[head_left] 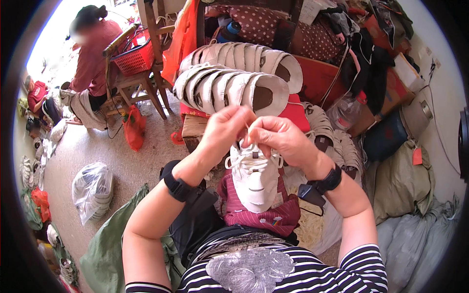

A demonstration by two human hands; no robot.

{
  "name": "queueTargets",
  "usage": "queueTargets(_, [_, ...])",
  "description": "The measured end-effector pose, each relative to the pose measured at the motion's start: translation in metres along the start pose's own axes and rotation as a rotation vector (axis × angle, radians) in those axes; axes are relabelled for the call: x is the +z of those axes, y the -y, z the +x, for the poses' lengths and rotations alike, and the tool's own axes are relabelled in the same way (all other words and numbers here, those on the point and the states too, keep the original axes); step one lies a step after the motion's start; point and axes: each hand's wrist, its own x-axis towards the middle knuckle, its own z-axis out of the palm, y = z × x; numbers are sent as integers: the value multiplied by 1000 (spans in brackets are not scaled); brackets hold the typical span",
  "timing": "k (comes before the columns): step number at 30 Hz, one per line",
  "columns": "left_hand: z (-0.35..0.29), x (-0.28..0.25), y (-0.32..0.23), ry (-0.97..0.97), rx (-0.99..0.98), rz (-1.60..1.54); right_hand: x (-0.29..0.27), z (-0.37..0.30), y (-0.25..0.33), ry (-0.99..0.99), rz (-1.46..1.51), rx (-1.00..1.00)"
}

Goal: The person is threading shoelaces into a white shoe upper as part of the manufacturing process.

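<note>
A white sneaker lies on a maroon striped cloth over my lap, its toe toward me. White laces criss-cross its front, with loops out at the sides. Above the shoe's opening, my left hand and my right hand are closed in pinches close together. A thin pale shoelace end shows between their fingertips. My fingers partly hide the shoe's collar. Just beyond, two rows of nested white shoe uppers lie on a red-topped support.
More stacked white shoes sit at the right, above a heap of pale laces. A plastic bag of shoes rests on the floor at left. Another person sits beyond, near a wooden chair with a red basket.
</note>
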Motion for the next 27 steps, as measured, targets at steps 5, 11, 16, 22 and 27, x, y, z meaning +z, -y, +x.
queueTargets(5, [-13,-10,17,520,-111,427,4,-7,-11,45,-39,-24])
queueTargets(11, [-5,-17,66,-174,-3,-208,-11,7,-30,-428,480,-98])
queueTargets(16, [-15,-65,86,-315,-118,-706,-76,-26,-77,-472,146,26])
queueTargets(22, [-41,-75,79,-326,-209,-91,-92,-53,-92,-528,-501,22])
queueTargets(27, [-43,-59,82,-194,-123,340,-63,-45,-96,-333,-363,-81])
